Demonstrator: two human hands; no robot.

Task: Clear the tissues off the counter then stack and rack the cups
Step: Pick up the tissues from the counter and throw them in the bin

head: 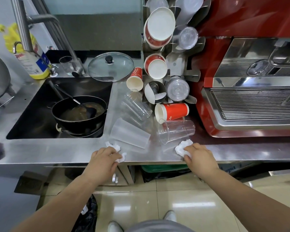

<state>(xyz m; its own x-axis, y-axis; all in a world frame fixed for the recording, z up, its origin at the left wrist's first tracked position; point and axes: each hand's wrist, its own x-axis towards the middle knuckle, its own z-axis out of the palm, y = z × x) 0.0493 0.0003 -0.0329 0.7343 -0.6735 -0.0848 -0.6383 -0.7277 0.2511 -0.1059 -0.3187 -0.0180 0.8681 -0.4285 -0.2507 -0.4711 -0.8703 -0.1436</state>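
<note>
Steel counter by sink, left hand, right hand seemingly gripping tissues

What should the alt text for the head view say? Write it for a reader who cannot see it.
Seen from above, a person's left hand and right hand each close on a crumpled white tissue at the front edge of a steel counter. Behind them lie tipped clear plastic cups and red paper cups, below a cup rack.

Cups lie on the counter between sink and coffee machine.
</note>
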